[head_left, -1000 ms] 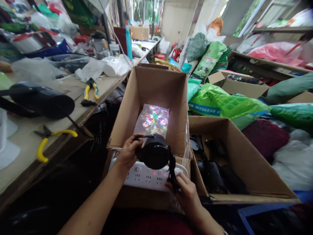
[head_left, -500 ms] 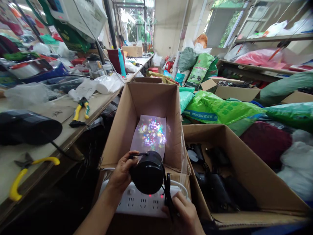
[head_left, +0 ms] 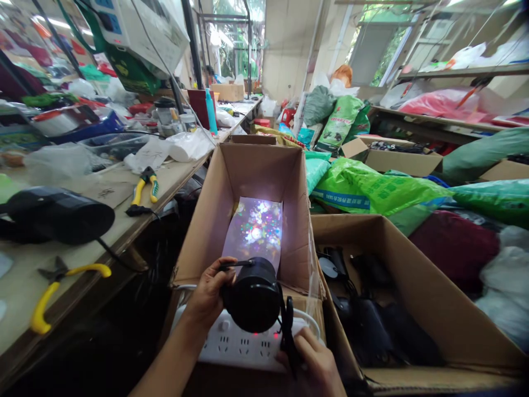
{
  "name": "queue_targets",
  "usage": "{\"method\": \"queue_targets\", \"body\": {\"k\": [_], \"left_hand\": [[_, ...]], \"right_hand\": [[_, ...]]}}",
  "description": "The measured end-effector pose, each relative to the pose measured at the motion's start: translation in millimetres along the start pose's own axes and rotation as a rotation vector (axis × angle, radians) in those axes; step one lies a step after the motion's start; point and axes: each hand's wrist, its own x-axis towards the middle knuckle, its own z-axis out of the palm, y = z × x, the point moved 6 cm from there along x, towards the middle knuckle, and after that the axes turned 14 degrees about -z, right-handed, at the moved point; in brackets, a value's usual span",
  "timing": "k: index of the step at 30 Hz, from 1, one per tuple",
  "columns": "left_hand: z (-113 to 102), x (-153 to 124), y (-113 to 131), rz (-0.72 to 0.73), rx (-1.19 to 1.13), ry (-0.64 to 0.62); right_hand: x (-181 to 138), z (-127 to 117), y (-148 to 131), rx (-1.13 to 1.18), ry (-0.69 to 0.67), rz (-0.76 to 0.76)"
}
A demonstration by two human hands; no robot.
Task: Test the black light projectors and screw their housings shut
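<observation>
A round black projector lamp (head_left: 254, 298) is held by its bracket in my left hand (head_left: 210, 292), over the near edge of an open cardboard box (head_left: 264, 165). Its coloured light pattern falls on a sheet of paper (head_left: 235, 237) inside that box. My right hand (head_left: 316, 361) is closed around the lamp's bundled black cable (head_left: 289, 339), close to the right end of a white power strip (head_left: 243, 344). Two red lights glow on the strip. The plug end of the cable is hidden by my fingers.
Right of me, a larger cardboard box (head_left: 446, 298) holds several black lamps. On the left bench lie two pairs of yellow-handled pliers (head_left: 49, 303) and another black lamp (head_left: 61, 214). Green bags (head_left: 380, 187) are heaped beyond the right box.
The light pattern on the paper looks different, with its coloured spots shifted. My view has moved slightly to the left; both hands keep their holds.
</observation>
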Motion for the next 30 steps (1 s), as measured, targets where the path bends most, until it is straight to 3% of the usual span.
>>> {"method": "queue_targets", "body": {"k": [6,14,25,30], "left_hand": [[2,-3,-1,-0.005,0.002,-0.004],[6,-6,-1,0.009,-0.013,-0.021],[13,-10,1,0.011,-0.026,-0.05],[10,-12,-1,0.015,-0.014,-0.01]], "right_hand": [[1,-1,1,0.007,0.041,0.031],[6,-8,0,0.008,-0.032,-0.023],[-2,-3,4,-0.045,0.117,0.011],[9,-8,4,0.049,0.026,-0.014]]}}
